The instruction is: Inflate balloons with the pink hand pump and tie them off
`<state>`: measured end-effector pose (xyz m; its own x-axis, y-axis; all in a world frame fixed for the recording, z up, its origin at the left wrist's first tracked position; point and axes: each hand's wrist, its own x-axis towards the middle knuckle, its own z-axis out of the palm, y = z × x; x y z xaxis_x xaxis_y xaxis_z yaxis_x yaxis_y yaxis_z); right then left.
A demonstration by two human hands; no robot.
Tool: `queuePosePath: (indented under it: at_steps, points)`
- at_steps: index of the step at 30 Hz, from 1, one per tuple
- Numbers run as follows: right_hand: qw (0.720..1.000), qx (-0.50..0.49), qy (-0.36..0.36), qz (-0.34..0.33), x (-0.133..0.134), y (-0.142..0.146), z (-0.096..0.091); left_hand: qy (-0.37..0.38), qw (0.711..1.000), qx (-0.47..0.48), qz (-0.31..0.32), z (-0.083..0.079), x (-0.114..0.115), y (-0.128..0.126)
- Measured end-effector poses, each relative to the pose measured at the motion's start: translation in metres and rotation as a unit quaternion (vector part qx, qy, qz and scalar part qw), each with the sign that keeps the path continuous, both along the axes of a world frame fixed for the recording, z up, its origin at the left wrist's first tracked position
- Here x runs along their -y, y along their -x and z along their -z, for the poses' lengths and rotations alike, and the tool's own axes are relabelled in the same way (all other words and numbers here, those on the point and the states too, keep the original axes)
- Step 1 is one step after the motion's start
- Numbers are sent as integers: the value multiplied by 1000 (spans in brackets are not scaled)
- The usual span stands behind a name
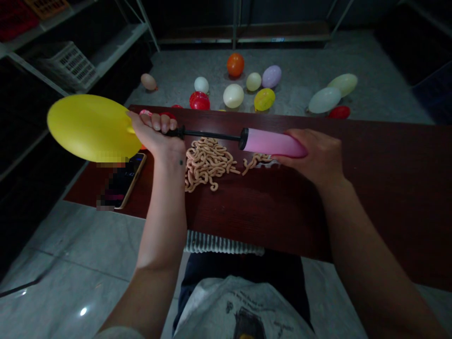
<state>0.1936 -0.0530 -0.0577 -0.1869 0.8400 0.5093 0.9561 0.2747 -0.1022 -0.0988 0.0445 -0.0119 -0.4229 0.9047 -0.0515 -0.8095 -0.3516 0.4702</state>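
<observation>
A pink hand balloon pump [270,142] stretches level between my hands above the dark red table [257,207]. My right hand [314,155] is closed around the far right end of its pink barrel. The black rod is drawn well out to the left. My left hand [157,129] wraps the black handle end and the neck of an inflated yellow balloon [93,127], which points left. Below the rod lies a pile of beige, curly, deflated long balloons or similar strands [208,162], with a few more strands [256,162] under the barrel.
A phone [129,181] lies at the table's left, partly under the yellow balloon. Beyond the table, several inflated balloons rest on the floor, among them an orange balloon [235,65] and a white balloon [233,96]. Shelving with a white basket [74,63] stands left.
</observation>
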Motion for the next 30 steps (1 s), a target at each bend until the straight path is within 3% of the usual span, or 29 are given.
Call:
queuePosePath:
  at_steps: [8,15,23,30]
  points:
    - [998,-40,49,-1,4,33,-2,26,997,-76,12,1,11,-29]
    - [996,-64,66,-6,9,53,0,51,987,-139,69,6,24,-58]
    - [997,-38,61,-19,5,51,3,67,987,-122,83,15,12,-54]
    - [1000,29,-7,-9,3,41,1,67,996,-29,52,12,4,-42]
